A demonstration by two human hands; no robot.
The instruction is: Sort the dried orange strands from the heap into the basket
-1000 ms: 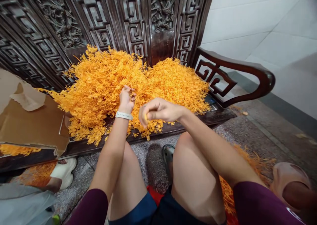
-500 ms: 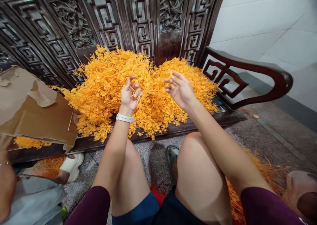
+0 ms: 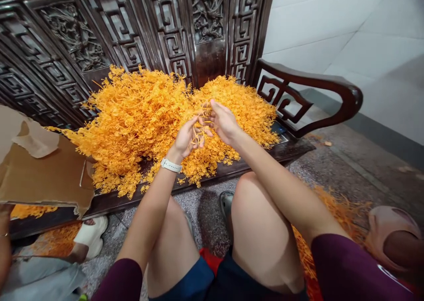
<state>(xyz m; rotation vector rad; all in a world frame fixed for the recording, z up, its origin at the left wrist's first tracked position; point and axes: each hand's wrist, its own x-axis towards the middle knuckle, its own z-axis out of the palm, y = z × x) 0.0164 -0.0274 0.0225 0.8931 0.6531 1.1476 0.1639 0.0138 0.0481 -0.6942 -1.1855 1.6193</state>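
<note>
Fluffy orange-yellow strands with small flower-like ends form a large pile (image 3: 132, 115) on a dark wooden bench (image 3: 228, 173). In front of the pile, my left hand (image 3: 187, 137), with a white band at the wrist, has its fingers curled around a loose orange piece (image 3: 198, 135). My right hand (image 3: 223, 121) is just beside it, fingers bent and thumb raised, pinching a thin orange strand (image 3: 206, 109). The two hands nearly touch. Both are above the pile's front part.
A torn cardboard box (image 3: 43, 173) stands on the bench at left, beside a person's arm and grey trousers (image 3: 43, 276). The carved backrest (image 3: 115, 23) rises behind, and a curved armrest (image 3: 331, 87) is at right. Orange scraps (image 3: 344, 208) lie on the floor near another person's shoe (image 3: 394, 230).
My hands have come together from being apart, and my right hand now holds a strand. The view has shifted, so the bench and pile appear farther left.
</note>
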